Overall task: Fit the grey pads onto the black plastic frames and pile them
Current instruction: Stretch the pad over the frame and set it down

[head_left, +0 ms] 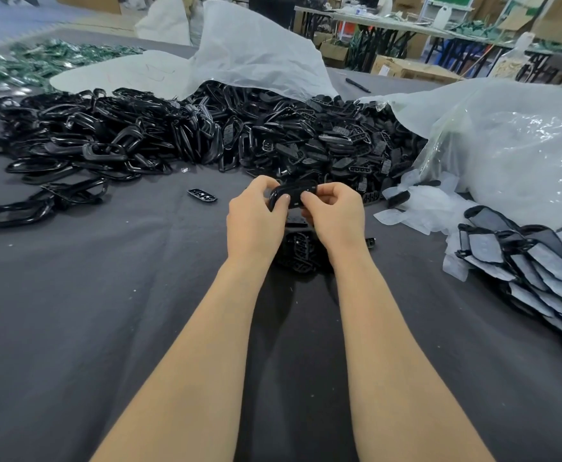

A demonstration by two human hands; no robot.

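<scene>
Our left grip [256,211] and right grip [334,210] both pinch one black frame [293,194], fingers curled round it, above the table [106,295].

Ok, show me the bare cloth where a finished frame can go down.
Bare dark grey cloth lies left of the left hand, nearer than the heap of black plastic frames. Crowded: the right edge, with the pile of grey-padded frames.

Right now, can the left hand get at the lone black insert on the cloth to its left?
Probably yes: bare cloth lies between the black insert and the left hand, though that hand and the right hand both grip a black frame.
</scene>
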